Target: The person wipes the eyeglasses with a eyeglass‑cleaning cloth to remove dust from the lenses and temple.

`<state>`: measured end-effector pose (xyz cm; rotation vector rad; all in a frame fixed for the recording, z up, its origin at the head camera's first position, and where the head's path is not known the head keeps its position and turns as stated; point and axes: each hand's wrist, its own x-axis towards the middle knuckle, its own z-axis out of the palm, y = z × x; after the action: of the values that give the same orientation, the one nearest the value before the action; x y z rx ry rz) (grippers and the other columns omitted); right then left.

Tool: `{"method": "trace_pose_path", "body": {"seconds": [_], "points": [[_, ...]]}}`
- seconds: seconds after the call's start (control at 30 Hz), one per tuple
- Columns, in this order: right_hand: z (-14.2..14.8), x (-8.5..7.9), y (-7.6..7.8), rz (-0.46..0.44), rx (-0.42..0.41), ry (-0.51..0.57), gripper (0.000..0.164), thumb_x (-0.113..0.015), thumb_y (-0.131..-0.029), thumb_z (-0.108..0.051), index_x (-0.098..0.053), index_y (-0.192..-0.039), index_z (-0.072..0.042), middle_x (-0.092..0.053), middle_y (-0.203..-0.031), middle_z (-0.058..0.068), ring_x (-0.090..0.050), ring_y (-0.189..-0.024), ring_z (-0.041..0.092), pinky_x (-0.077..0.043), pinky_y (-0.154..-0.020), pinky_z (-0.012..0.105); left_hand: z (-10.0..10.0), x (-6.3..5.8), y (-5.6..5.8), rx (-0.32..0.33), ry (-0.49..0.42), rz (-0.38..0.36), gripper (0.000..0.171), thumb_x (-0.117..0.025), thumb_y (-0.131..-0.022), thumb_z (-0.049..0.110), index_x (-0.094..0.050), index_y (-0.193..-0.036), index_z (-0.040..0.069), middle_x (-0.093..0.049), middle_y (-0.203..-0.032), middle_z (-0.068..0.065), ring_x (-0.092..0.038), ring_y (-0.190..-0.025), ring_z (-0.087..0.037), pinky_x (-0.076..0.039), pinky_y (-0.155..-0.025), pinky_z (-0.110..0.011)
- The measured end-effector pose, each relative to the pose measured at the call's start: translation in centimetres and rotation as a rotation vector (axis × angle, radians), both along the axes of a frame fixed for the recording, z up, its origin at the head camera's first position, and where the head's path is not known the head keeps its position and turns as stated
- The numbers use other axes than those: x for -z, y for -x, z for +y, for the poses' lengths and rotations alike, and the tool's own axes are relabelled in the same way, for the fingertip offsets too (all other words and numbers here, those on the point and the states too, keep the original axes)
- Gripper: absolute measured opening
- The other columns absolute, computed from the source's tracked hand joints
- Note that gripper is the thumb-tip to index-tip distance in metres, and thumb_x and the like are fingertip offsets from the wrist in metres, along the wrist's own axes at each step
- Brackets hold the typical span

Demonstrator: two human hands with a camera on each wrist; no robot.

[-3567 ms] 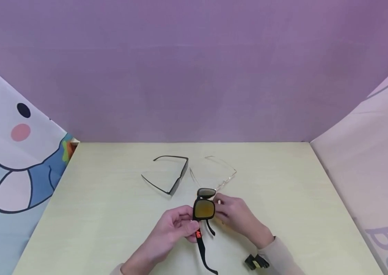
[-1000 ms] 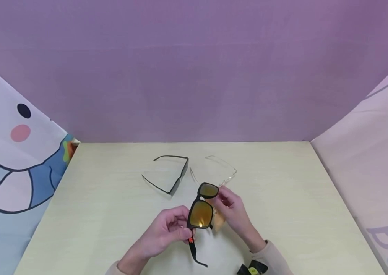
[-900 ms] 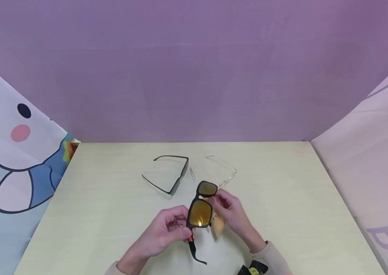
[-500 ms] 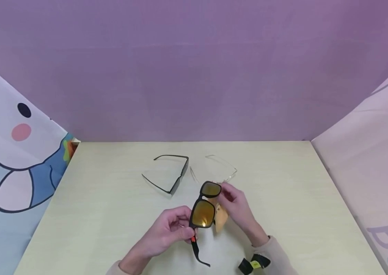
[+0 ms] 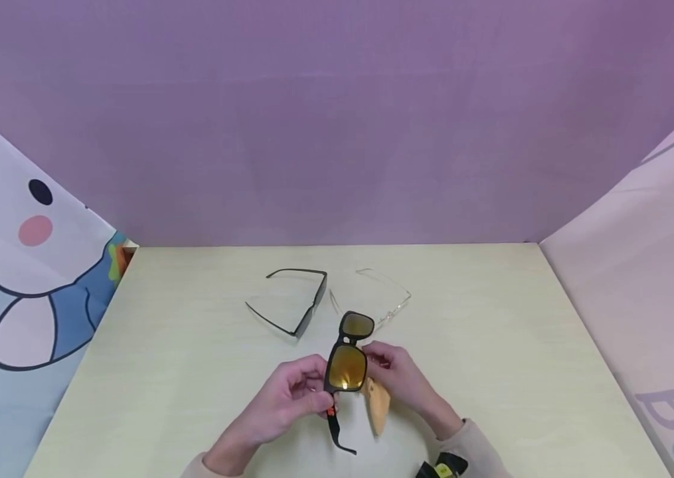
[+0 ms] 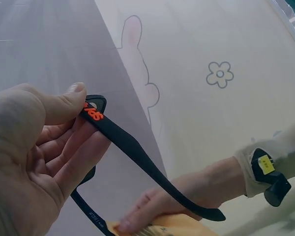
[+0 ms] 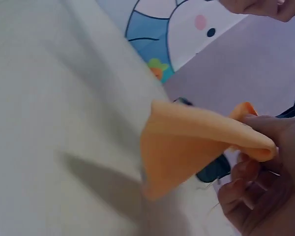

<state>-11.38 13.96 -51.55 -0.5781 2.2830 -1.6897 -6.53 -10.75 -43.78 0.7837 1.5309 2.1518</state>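
Observation:
Black sunglasses with orange mirrored lenses (image 5: 346, 367) are held above the table (image 5: 492, 345). My left hand (image 5: 291, 395) pinches the frame at the hinge where the temple arm (image 6: 137, 155) with an orange logo starts, thumb on top. My right hand (image 5: 399, 378) holds an orange cloth (image 5: 377, 401) against the back of the near lens. In the right wrist view the orange cloth (image 7: 196, 145) hangs folded from my fingers (image 7: 255, 187). In the left wrist view my right hand (image 6: 187, 194) shows with the cloth (image 6: 162, 226) under it.
Two more pairs lie on the table behind my hands: black-framed glasses (image 5: 295, 302) to the left and clear-framed glasses (image 5: 381, 299) to the right. Purple and cartoon-printed panels (image 5: 26, 265) wall in the table on three sides.
My right hand with the cloth moved down from the far lens to the near lens. The sunglasses tilted slightly and shifted a little left. The left hand's hold stayed the same.

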Motion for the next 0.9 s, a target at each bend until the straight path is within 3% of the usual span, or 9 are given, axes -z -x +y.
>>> {"method": "trace_pose_path", "body": {"seconds": [0.17,0.3,0.4,0.47,0.6,0.7,0.9], "points": [[-0.2,-1.2,0.6,0.05,0.12,0.092,0.021,-0.064,-0.099,-0.003,-0.071,-0.118,-0.002,-0.074,-0.105,0.016,-0.065,-0.087,0.008,-0.056,-0.076,0.023,0.4,0.0,-0.3,0.011,0.072,-0.024,0.021,-0.063,-0.1,0.002,-0.056,-0.108,-0.016,-0.065,-0.088,-0.03,-0.067,-0.082,-0.004,-0.062,-0.075,-0.025],[-0.3,-1.3,0.5,0.015,0.15,0.139,0.021,-0.064,-0.098,-0.002,-0.07,-0.118,0.001,-0.075,-0.107,0.018,-0.066,-0.089,0.009,-0.056,-0.079,0.023,0.6,0.1,-0.5,0.009,0.096,0.008,0.018,-0.062,-0.099,0.0,-0.056,-0.107,-0.015,-0.059,-0.088,-0.041,-0.068,-0.083,-0.004,-0.063,-0.077,-0.028],[-0.2,-0.6,0.1,-0.006,0.116,0.092,0.021,-0.063,-0.1,-0.004,-0.07,-0.12,0.0,-0.074,-0.101,0.013,-0.064,-0.085,0.006,-0.056,-0.076,0.021,0.4,0.2,-0.4,-0.004,0.093,0.01,0.018,-0.062,-0.099,-0.001,-0.056,-0.107,-0.015,-0.061,-0.089,-0.038,-0.068,-0.084,-0.004,-0.063,-0.077,-0.027],[0.0,0.0,-0.2,0.002,0.095,0.05,0.019,-0.062,-0.101,-0.006,-0.072,-0.117,-0.001,-0.072,-0.094,0.007,-0.062,-0.081,0.005,-0.054,-0.072,0.021,0.1,0.2,-0.4,-0.015,0.098,-0.001,0.017,-0.063,-0.099,-0.001,-0.056,-0.107,-0.015,-0.067,-0.089,-0.026,-0.068,-0.084,-0.004,-0.063,-0.076,-0.027],[0.6,0.7,-0.7,-0.001,0.045,0.028,0.015,-0.063,-0.101,-0.007,-0.072,-0.112,-0.003,-0.067,-0.092,0.003,-0.058,-0.078,0.005,-0.052,-0.069,0.021,-0.3,0.2,-0.3,-0.022,0.066,0.053,0.015,-0.061,-0.099,-0.003,-0.056,-0.107,-0.015,-0.069,-0.091,-0.022,-0.069,-0.087,-0.005,-0.064,-0.077,-0.03],[0.9,0.8,-0.8,-0.017,-0.002,0.03,0.017,-0.062,-0.102,-0.01,-0.072,-0.113,-0.003,-0.068,-0.094,0.006,-0.059,-0.08,0.006,-0.052,-0.071,0.021,-0.6,0.2,-0.3,-0.032,0.049,0.122,0.013,-0.06,-0.099,-0.005,-0.057,-0.107,-0.014,-0.064,-0.091,-0.032,-0.068,-0.088,-0.004,-0.064,-0.076,-0.031],[1.6,1.0,-1.2,-0.054,-0.002,0.02,0.018,-0.063,-0.103,-0.014,-0.072,-0.114,-0.002,-0.07,-0.095,0.009,-0.061,-0.081,0.006,-0.053,-0.071,0.021,-1.6,-0.1,-0.6,-0.1,0.124,0.159,0.01,-0.062,-0.097,-0.007,-0.06,-0.106,-0.008,-0.065,-0.09,-0.026,-0.066,-0.086,-0.003,-0.061,-0.071,-0.025]]}}
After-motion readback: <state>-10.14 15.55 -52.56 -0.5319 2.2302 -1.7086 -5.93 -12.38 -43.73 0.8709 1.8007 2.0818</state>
